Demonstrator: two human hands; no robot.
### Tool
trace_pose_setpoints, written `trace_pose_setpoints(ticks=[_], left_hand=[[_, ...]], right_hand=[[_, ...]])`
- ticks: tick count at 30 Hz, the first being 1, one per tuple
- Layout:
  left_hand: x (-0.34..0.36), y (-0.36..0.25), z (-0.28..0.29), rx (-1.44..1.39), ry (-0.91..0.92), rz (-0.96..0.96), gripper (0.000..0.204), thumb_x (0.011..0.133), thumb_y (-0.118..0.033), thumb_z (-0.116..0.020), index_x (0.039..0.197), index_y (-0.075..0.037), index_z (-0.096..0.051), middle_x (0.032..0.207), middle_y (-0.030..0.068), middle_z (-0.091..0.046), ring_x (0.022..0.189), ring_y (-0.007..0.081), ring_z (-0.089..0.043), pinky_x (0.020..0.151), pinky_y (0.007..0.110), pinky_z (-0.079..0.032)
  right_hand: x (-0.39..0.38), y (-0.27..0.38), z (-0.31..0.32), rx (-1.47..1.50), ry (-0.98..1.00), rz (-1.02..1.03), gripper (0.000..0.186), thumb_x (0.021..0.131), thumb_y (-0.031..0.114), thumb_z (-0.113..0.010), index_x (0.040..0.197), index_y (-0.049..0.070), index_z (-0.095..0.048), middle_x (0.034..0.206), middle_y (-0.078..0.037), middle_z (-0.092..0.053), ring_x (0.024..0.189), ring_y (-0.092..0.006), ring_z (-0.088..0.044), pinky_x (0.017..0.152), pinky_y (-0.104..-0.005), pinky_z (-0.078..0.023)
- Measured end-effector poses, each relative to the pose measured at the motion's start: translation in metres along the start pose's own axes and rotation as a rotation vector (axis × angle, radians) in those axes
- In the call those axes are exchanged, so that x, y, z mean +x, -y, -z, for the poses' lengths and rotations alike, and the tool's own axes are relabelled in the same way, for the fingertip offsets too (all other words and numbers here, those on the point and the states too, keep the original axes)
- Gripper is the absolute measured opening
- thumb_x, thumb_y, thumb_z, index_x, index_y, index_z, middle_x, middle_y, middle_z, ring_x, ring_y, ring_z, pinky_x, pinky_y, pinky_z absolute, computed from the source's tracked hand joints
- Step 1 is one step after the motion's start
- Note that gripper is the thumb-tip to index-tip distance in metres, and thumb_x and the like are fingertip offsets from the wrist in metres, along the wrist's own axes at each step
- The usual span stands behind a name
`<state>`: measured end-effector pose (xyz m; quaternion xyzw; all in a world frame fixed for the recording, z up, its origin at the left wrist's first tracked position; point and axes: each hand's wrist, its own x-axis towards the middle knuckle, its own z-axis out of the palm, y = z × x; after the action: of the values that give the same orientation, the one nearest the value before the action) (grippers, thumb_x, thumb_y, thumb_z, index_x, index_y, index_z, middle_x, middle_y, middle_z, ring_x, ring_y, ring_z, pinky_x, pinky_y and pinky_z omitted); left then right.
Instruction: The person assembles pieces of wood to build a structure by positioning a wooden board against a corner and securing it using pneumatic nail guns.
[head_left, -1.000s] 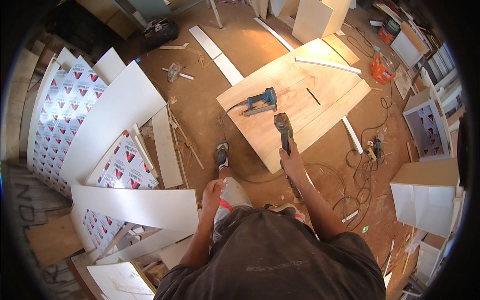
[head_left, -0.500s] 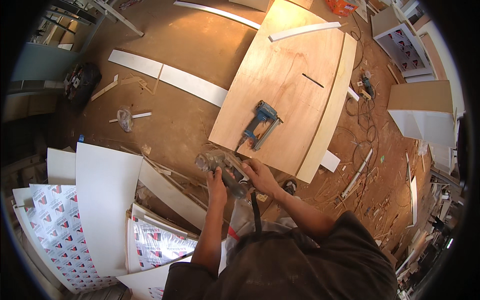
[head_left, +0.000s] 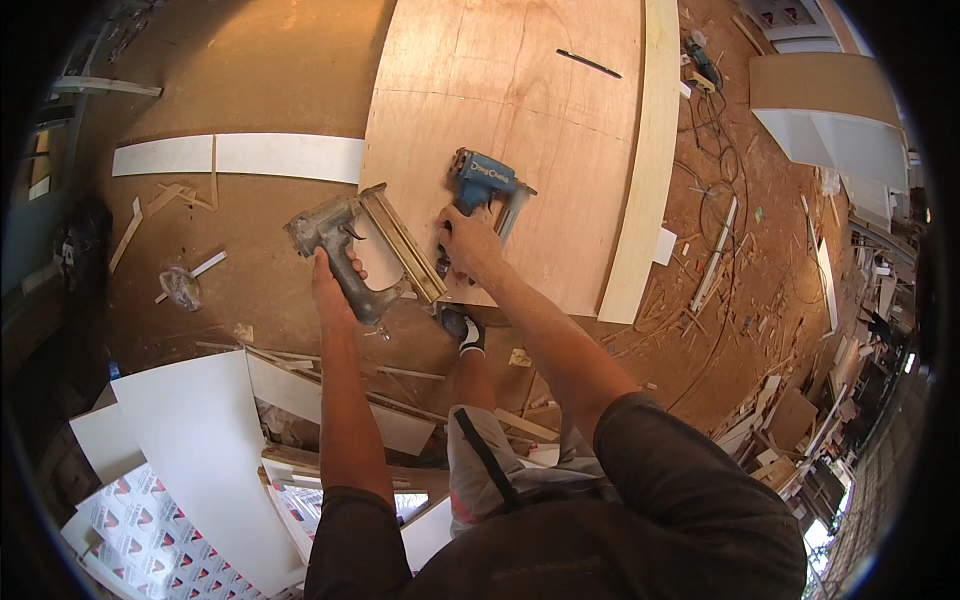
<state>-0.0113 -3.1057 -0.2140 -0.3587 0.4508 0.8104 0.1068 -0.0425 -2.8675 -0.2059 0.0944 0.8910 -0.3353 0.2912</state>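
My left hand [head_left: 335, 287] is wrapped round the grip of a worn grey nail gun [head_left: 322, 228], whose long brass-coloured magazine points toward the plywood board. The gun is held up over the board's near left corner. My right hand [head_left: 472, 243] is closed round the handle of a blue nail gun [head_left: 488, 178], which lies on the pale plywood board [head_left: 500, 70]; part of its handle is hidden by my fingers. Farther up the board lies a thin dark pencil-like stick [head_left: 588, 63].
A lighter wooden strip [head_left: 645, 170] runs along the board's right edge. White panels [head_left: 190, 430] lean at the lower left. A long white strip [head_left: 280, 156] lies on the floor. Cables [head_left: 720, 150], a green power tool [head_left: 703, 68] and wood scraps litter the right side.
My right hand has left the grey nail gun and taken hold of the blue one. My left hand has carried the grey gun left and upward. The view has shifted.
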Motion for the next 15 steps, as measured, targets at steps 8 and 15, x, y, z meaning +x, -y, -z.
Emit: trace_pose_setpoints(ticks=[8, 15], left_hand=[[0.026, 0.050, -0.011, -0.039, -0.069, 0.165, 0.044, 0.103, -0.043, -0.041, 0.104, -0.001, -0.055, 0.093, 0.0079, -0.062, 0.079, 0.0189, -0.060, 0.069, 0.034, -0.052], [0.012, 0.067, -0.040, 0.462, -0.453, 0.090, 0.040, 0.100, -0.029, -0.051, 0.124, 0.003, -0.050, 0.111, 0.0144, -0.063, 0.092, 0.0254, -0.062, 0.084, 0.038, -0.050]], right_hand=[[-0.092, -0.068, 0.013, 0.272, -0.307, 0.251, 0.023, 0.084, 0.017, -0.066, 0.106, 0.017, -0.060, 0.105, -0.024, -0.048, 0.087, -0.0428, -0.061, 0.074, -0.0476, -0.052], [-0.196, -0.122, 0.053, 0.364, -0.265, 0.236, 0.022, 0.085, 0.017, -0.066, 0.105, 0.015, -0.061, 0.099, -0.019, -0.045, 0.084, -0.0370, -0.057, 0.072, -0.0426, -0.050]])
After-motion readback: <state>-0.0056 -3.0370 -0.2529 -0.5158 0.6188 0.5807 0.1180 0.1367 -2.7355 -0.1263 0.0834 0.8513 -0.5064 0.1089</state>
